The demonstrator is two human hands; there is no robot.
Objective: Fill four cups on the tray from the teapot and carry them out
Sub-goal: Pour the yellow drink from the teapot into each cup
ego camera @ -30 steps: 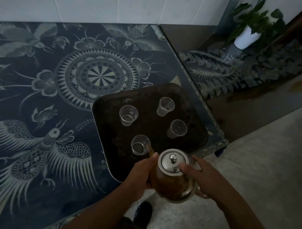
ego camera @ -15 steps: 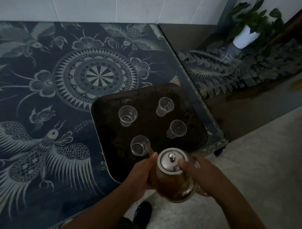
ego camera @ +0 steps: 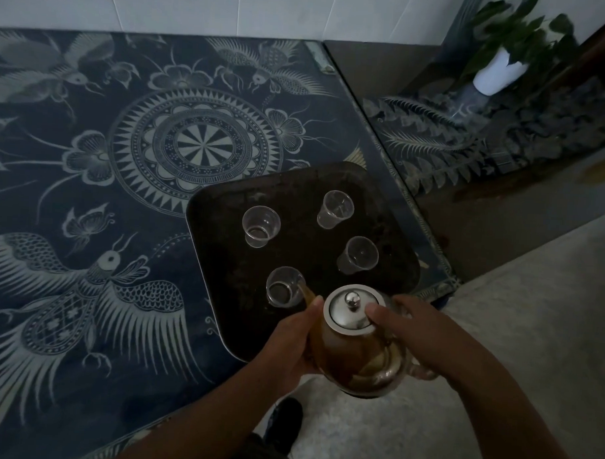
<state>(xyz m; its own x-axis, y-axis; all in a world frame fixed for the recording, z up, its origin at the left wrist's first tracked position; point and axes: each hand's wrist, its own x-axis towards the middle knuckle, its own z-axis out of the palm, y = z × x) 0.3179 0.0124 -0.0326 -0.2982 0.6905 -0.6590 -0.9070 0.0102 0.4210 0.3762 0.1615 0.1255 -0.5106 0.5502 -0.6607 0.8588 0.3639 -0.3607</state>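
A dark square tray (ego camera: 221,261) lies on the patterned table, near its front right corner. Several clear cups stand on it: near left cup (ego camera: 285,286), far left cup (ego camera: 260,226), far right cup (ego camera: 335,209), near right cup (ego camera: 358,255). A glass teapot (ego camera: 355,358) of brown tea with a steel lid (ego camera: 351,310) is tilted, its spout over the near left cup. My left hand (ego camera: 290,349) cups the pot's left side. My right hand (ego camera: 417,333) grips the handle side, thumb on the lid. A little liquid shows in the two left cups.
The table (ego camera: 88,222) has a dark blue cloth with bird and flower patterns and reaches to a white tiled wall. To the right stands a lower shelf with a potted plant in a white pot (ego camera: 498,73). Pale floor (ego camera: 495,356) and my shoe (ego camera: 286,421) show below.
The hands and teapot have barely moved; the pot stays tilted with its spout at the near left cup. The view has shifted slightly.
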